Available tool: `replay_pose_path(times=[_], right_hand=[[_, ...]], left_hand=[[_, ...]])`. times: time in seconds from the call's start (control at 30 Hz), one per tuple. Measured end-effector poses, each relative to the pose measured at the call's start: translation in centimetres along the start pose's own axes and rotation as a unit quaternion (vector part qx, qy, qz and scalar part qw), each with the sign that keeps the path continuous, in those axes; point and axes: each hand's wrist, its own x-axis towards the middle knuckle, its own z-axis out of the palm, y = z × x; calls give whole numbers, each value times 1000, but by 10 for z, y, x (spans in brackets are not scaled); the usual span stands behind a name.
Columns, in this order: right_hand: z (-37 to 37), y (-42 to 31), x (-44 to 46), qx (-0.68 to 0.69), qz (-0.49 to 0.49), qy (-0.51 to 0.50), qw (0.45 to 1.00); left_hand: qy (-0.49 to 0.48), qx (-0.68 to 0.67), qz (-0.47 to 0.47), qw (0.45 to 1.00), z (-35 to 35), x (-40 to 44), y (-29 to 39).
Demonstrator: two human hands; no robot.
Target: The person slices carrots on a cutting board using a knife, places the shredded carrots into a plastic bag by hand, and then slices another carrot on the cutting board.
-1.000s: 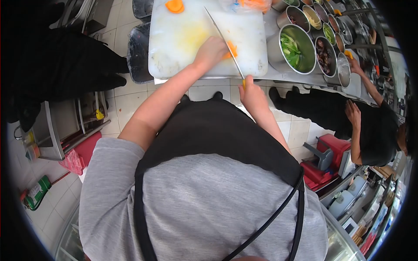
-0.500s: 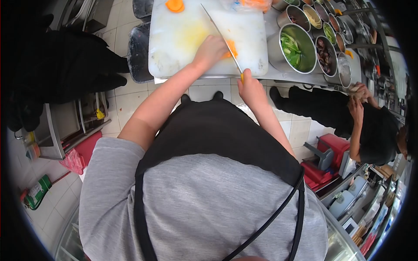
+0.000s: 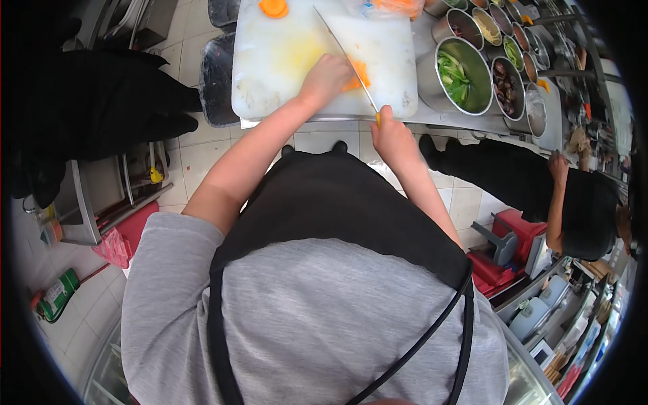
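On the white cutting board (image 3: 270,81), my left hand (image 3: 326,81) is closed, its fingers bent down beside the knife blade on orange carrot. My right hand (image 3: 393,138) is wrapped round the yellow handle of the knife (image 3: 339,46), whose long blade points up and left across the board. Cut carrot pieces (image 3: 360,73) lie by the blade, on both sides of it. A larger carrot piece (image 3: 273,8) rests near the board's far left part. Beyond the blade's tip, a plastic bag (image 3: 395,7) with orange pieces lies at the far edge.
Right of the board stand a metal pot of green leaves (image 3: 453,79), a pot of dark pieces (image 3: 506,88) and several smaller containers. Black bins (image 3: 217,79) are at the left. One person in black (image 3: 574,202) stands right, another (image 3: 101,115) left.
The pieces beside the blade look slightly more spread out. My hands have barely moved. The person at the right has lowered and parted their hands from the object held half a second ago.
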Motion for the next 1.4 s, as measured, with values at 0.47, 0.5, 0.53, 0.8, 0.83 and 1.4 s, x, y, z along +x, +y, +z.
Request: replay_pose_path(times=[0.47, 0.5, 0.53, 0.8, 0.83, 1.4], right_hand=[[-16, -5, -9, 16, -26, -4, 1000], [-20, -6, -22, 9, -5, -22, 1000], [-22, -7, -28, 1, 17, -41, 999], [0, 1, 4, 17, -4, 2, 1000], [-7, -2, 3, 13, -2, -2, 1000], [-8, -3, -23, 20, 20, -47, 998]], left_hand=[[16, -16, 7, 1000, 3, -2, -3], [24, -22, 7, 999, 4, -2, -3], [32, -28, 7, 999, 4, -2, -4], [17, -1, 13, 1000, 4, -2, -3], [26, -6, 16, 1000, 4, -2, -4], [29, -12, -1, 1000, 2, -2, -2]])
